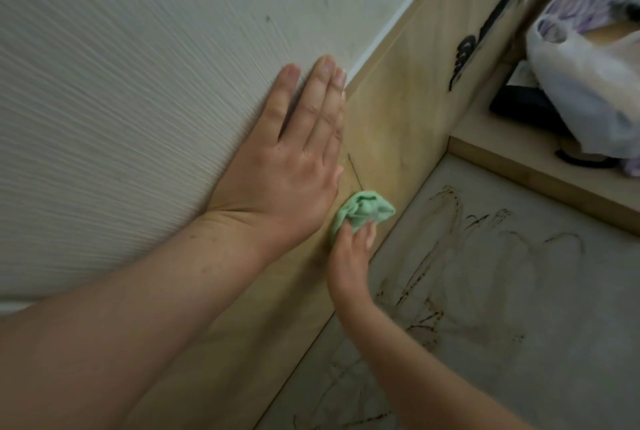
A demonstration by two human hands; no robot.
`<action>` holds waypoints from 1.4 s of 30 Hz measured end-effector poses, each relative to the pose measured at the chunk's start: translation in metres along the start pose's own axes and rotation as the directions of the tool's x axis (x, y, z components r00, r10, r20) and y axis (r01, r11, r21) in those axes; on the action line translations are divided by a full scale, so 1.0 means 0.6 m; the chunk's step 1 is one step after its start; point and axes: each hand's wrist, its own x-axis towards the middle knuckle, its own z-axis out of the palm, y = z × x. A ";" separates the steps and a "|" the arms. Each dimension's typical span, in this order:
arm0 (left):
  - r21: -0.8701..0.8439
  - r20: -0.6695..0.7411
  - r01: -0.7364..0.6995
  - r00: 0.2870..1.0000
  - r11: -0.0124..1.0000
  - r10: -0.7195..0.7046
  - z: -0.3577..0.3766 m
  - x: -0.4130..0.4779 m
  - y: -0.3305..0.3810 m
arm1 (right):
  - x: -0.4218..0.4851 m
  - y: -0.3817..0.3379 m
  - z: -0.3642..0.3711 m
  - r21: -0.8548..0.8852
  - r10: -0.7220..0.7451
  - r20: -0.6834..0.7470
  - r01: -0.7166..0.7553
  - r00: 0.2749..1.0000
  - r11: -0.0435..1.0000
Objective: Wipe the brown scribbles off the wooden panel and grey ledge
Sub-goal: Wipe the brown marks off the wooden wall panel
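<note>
R hand (pixel 349 258) prob. grips green cloth (pixel 364 210) against wooden panel (pixel 398 111).

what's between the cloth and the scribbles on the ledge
Nothing visible. The right hand holds the cloth on the panel, just above the ledge, and the scribbles lie uncovered beside it. The bag sits farther back, off the ledge.
</note>
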 end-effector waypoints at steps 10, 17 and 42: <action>-0.459 0.097 0.071 0.995 0.885 -0.029 -0.040 -0.008 0.027 | -0.084 -0.004 -0.120 0.386 0.234 0.278 -0.331 0.932 0.861; -0.928 0.331 0.369 0.871 0.040 -0.364 -0.103 -0.342 0.224 | -0.216 0.054 -0.179 0.257 0.270 0.529 -0.454 0.805 0.853; 0.153 0.981 -0.035 -0.119 -0.988 0.156 -0.412 -1.166 0.249 | -0.875 0.177 0.101 -0.718 0.782 0.622 -0.416 -0.023 0.558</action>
